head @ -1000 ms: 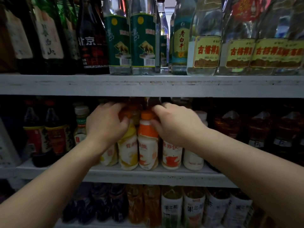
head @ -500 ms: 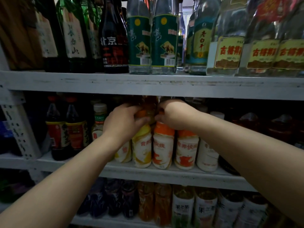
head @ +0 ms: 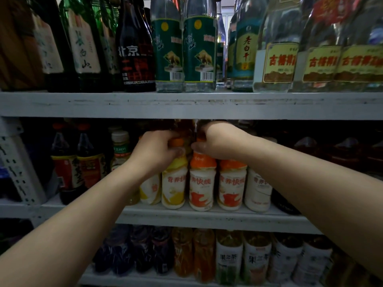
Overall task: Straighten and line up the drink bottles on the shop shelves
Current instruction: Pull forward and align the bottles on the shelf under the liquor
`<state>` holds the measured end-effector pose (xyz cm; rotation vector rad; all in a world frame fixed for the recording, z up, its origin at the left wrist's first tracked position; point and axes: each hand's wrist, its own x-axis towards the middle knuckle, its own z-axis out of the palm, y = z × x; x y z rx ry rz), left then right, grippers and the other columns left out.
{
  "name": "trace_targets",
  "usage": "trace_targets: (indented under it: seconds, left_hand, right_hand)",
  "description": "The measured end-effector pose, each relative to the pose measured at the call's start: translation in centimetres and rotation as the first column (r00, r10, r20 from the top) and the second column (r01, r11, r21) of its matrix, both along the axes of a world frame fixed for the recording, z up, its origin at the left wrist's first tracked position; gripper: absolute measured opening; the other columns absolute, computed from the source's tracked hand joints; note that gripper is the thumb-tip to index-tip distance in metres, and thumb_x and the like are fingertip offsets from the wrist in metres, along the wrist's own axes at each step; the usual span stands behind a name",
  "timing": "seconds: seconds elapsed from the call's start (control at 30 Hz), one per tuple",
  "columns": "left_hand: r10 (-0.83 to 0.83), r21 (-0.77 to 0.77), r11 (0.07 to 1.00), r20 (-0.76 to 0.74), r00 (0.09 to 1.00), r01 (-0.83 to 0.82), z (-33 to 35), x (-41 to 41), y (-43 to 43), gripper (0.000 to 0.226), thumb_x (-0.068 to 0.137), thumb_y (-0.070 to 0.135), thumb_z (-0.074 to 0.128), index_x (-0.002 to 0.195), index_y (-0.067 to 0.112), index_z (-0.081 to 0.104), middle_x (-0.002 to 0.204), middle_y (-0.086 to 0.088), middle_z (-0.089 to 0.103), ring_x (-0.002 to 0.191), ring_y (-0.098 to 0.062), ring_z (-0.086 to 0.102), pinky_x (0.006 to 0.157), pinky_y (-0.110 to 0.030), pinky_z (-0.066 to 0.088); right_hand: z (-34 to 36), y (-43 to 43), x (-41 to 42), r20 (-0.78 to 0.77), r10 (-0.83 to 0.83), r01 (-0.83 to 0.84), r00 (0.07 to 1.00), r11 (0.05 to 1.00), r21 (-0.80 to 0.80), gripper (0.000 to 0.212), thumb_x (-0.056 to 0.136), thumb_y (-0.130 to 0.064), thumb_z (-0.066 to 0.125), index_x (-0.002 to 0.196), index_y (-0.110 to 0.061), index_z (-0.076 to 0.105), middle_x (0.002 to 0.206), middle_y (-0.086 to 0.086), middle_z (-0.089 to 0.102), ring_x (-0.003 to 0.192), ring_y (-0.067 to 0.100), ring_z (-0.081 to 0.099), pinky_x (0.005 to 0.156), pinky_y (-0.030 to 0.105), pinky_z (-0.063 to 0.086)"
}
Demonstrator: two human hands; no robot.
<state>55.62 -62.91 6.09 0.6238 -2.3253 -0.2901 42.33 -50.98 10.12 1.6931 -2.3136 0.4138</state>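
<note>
mid frame, the left hand grips the upright yellow bottle by its neck, the right hand the orange bottle just beside, fingers curled.

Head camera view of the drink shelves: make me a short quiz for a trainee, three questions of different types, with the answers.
1. True or false: the left hand and the right hand both grip bottle tops on the middle shelf.
2. The milk-drink bottle under the left hand has a label that is: A yellow; B blue; C black.
3. Fill the gap: the green bull-label bottles stand on the ___ shelf.

Key
1. True; the right hand's fingers curl over the orange-label bottle.
2. A.
3. Top.
</note>
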Motion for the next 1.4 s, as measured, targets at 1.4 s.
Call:
trace_targets:
  seconds: [1.4]
  left_hand:
    - [-0.106, -0.006, 0.994, 0.162, 0.981, 0.108, 0.6, -1.4, 0.6, 0.085, 0.063, 0.059, 0.072, 0.139, 0.039, 0.039, 0.138, 0.005, 0.048, 0.124, -0.017, 0.046, 0.099, -0.034, 0.044]
  right_hand:
    - [-1.5, 3.9, -5.4, 0.193, -0.063, 0.080, 0.979, 0.993, -0.084, 0.026, 0.089, -0.037, 0.059, 0.111, -0.024, 0.061, 0.099, -0.001, 0.056, 0.078, 0.012, 0.051, 0.061, 0.024, 0.040]
